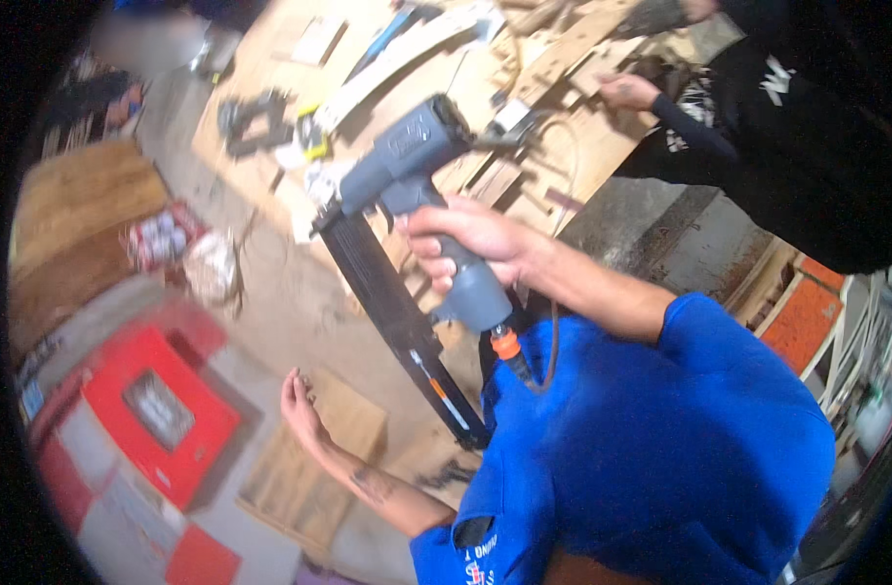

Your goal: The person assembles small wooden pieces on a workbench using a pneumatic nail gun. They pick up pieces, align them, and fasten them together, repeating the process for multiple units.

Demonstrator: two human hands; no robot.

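Note:
In my right hand (480, 239) is a dark grey pneumatic nail gun (412, 151), gripped round its handle and raised in front of my chest. Its long black magazine (392, 312) slants down toward my blue shirt. An orange air fitting (505, 343) sits at the handle's base, with a thin hose (553, 356) leading off it. My left hand (302, 405) hangs out to the left, its fingers loosely bent and apart, holding nothing that I can see. Below that hand lies a wooden board or box (314, 463).
On the plywood worktable (236, 161) ahead lie another power tool (254, 122), a yellow-and-black item (312, 136) and wood pieces. A person in black (792, 136) works at its right side, one hand (629, 91) over the wood. At left stands a red panel (158, 414).

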